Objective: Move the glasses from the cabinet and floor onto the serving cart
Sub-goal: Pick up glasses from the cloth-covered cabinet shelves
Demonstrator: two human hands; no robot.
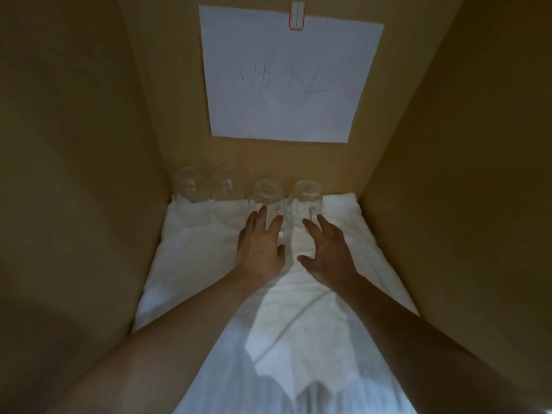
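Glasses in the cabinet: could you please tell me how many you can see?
4, in a row along the back wall on the white cloth: far-left glass, second glass, third glass, right glass. None appear hidden.

My bare left hand [259, 246] and right hand [326, 249] reach over a white cloth [298, 339], soft and matt, creased into shallow folds across the cabinet [448, 144] floor. The cabinet walls look like smooth, matt tan board with no grain I can make out, and a flat white paper sheet [286, 76] with faint pencil-like marks hangs on the back wall under a small red-edged label [296, 15]. The four glasses [265, 194] are clear, glossy glass, the two on the left blurred and dim.
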